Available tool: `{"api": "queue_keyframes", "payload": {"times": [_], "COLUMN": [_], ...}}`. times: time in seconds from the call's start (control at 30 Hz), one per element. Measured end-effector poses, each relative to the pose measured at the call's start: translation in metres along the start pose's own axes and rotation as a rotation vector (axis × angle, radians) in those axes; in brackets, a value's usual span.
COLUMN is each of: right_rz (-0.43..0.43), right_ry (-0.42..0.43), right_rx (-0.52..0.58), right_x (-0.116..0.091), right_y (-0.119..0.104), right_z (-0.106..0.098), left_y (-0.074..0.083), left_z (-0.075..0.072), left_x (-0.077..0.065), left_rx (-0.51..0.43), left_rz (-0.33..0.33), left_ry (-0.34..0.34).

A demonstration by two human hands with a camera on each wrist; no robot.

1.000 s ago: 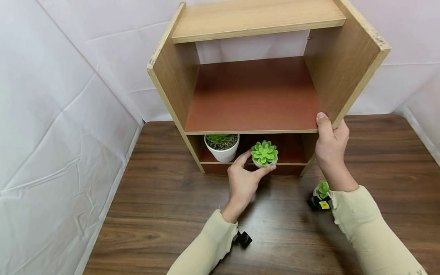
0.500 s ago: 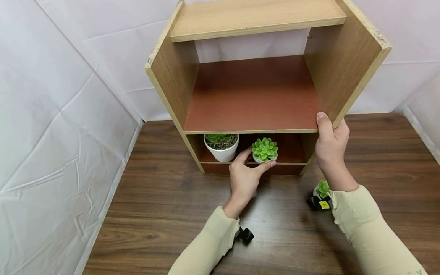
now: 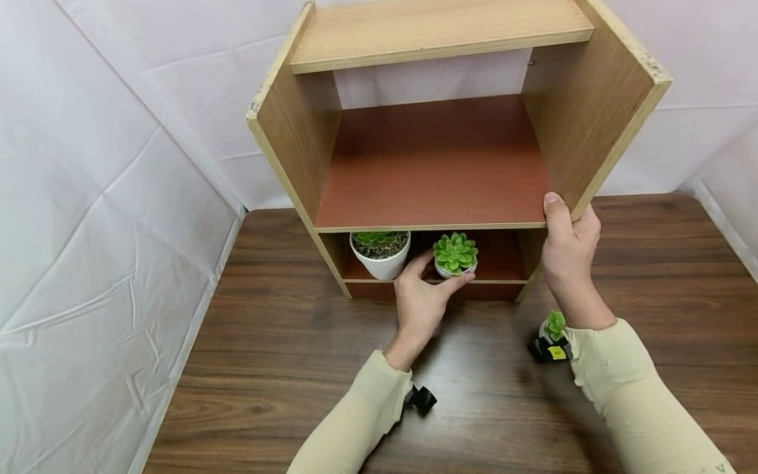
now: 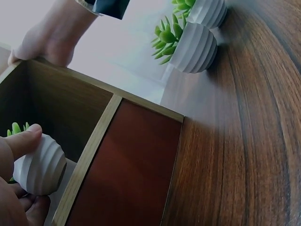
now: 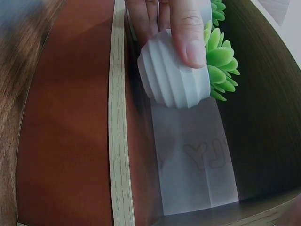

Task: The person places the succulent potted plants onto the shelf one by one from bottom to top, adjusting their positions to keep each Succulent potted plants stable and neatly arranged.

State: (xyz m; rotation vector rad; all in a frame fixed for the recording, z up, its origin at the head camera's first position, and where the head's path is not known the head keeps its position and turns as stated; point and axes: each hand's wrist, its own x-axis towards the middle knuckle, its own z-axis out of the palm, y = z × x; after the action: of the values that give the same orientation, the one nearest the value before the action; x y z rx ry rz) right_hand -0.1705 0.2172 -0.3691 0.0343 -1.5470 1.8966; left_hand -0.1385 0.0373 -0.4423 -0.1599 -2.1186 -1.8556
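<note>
A small green succulent (image 3: pixel 454 253) in a white ribbed pot (image 5: pixel 171 73) is held by my left hand (image 3: pixel 419 303), thumb on one side and fingers on the other. The pot is at the front of the lower compartment of a wooden shelf unit (image 3: pixel 438 164); whether its base touches the board I cannot tell. To its left, in the same compartment, stands a larger white pot (image 3: pixel 383 266) with a succulent and gravel. My right hand (image 3: pixel 570 260) grips the unit's right side panel, its thumb on the middle board's front corner.
Two more ribbed pots with succulents, a nearer one (image 4: pixel 194 49) and a farther one (image 4: pixel 209 12), stand on the wooden table (image 3: pixel 266 368) to the right of the unit. In the head view, my right sleeve (image 3: pixel 628 368) partly hides one. White sheeting (image 3: pixel 118 197) hangs behind and left.
My left hand has moved slightly forward with the succulent, farther into the lower compartment. The right hand keeps its grip on the side panel.
</note>
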Motion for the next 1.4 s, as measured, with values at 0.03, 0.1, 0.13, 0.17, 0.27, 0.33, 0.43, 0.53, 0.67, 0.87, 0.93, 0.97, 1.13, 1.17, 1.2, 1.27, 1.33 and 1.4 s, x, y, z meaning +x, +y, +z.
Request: {"api": "queue_keyframes", "payload": {"times": [0.03,0.1,0.13,0.17,0.27,0.33,0.43,0.53,0.67,0.87,0.93,0.97,1.13,1.17,1.2,1.27,1.33,1.4], "right_rz": [0.0,0.0,0.0,0.001,0.002,0.001,-0.001,-0.005,-0.011,-0.01,-0.009,-0.011,-0.017,-0.017,-0.017,-0.017,-0.016,-0.021], "right_ry": [0.002,0.004,0.006,0.006,0.004,0.008,0.006,0.005,0.006,-0.002,-0.002,0.0,0.002,0.003,0.004,0.008,0.01,0.006], "right_rx": [0.004,0.012,0.013,0.017,0.025,0.027,0.024,0.001,-0.013,-0.021,-0.016,-0.02,-0.035,-0.038,-0.043,-0.056,-0.063,-0.066], "right_x": [0.0,0.001,0.001,0.001,0.001,0.001,0.0,0.0,0.001,0.0,0.001,0.001,0.001,0.001,0.001,0.0,0.0,0.0], "right_y": [0.0,0.0,0.0,0.0,0.0,0.0,0.001,0.001,0.0,0.0,0.0,0.0,-0.001,-0.001,-0.001,-0.001,-0.001,-0.001], "right_z": [0.0,0.0,0.0,0.0,0.0,0.001,0.001,0.002,0.001,0.001,0.001,0.001,0.002,0.002,0.002,0.001,0.001,0.0], "left_y": [0.0,0.0,0.0,0.0,-0.001,-0.001,0.0,0.0,0.0,0.001,0.0,0.0,0.0,0.0,0.001,0.001,0.0,0.0], "left_z": [0.0,0.001,0.001,0.002,0.003,0.004,0.006,0.008,0.01,0.011,0.011,0.011,0.01,0.01,0.01,0.011,0.011,0.011], "left_x": [0.0,0.002,0.002,0.003,0.004,0.005,0.005,0.006,0.007,0.007,0.008,0.008,0.009,0.009,0.01,0.01,0.01,0.01], "left_rx": [0.01,0.035,0.051,0.063,0.107,0.141,0.183,0.217,0.243,0.262,0.271,0.274,0.275,0.274,0.274,0.273,0.274,0.271], "left_rz": [0.001,0.006,0.014,0.021,0.043,0.048,0.038,0.028,0.02,0.023,0.034,0.037,0.034,0.032,0.031,0.023,0.01,0.0], "left_ry": [-0.003,-0.006,-0.006,-0.006,0.002,0.003,0.001,-0.004,-0.013,-0.019,-0.018,-0.018,-0.024,-0.027,-0.029,-0.033,-0.035,-0.035]}}
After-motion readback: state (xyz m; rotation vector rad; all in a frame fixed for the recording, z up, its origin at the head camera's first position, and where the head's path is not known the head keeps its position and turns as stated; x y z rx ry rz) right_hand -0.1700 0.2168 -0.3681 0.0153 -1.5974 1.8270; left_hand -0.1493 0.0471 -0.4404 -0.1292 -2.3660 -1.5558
